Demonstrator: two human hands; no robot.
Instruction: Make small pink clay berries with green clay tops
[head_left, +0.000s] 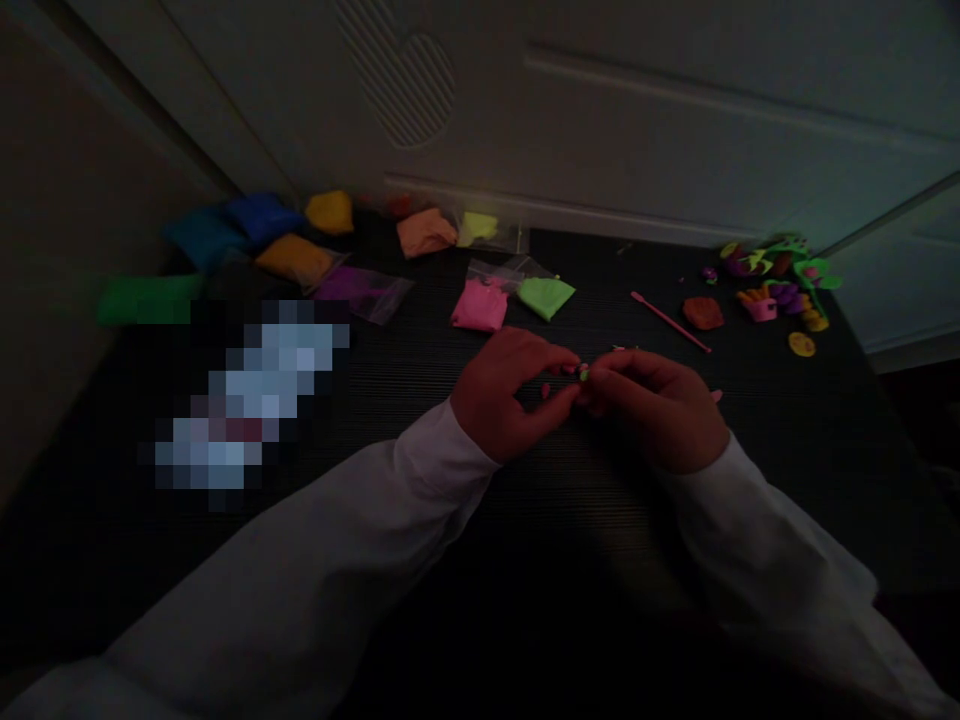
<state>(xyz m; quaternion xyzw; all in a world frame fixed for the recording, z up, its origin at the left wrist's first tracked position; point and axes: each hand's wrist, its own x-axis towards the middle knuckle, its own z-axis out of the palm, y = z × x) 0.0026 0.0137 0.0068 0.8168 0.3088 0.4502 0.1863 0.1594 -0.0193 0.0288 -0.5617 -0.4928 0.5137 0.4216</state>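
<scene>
My left hand (514, 395) and my right hand (660, 405) meet over the middle of a dark table. Between their fingertips is a small clay piece (583, 373) with green, pink and dark bits, mostly covered by the fingers. Thumb and forefinger of the left pinch it from one side. On the other side, the right hand's fingers are closed against it. A tiny pink clay bit (546, 390) lies under the left hand. Just beyond the hands are a bag of pink clay (480, 304) and a bag of light green clay (547, 296).
Bags of blue clay (262, 217), orange clay (296, 257) and purple clay (352, 288) lie at the left, near a blurred-out bright object (255, 400). A pink modelling tool (670, 321), a red clay lump (703, 312) and several small clay figures (757, 303) are at the right.
</scene>
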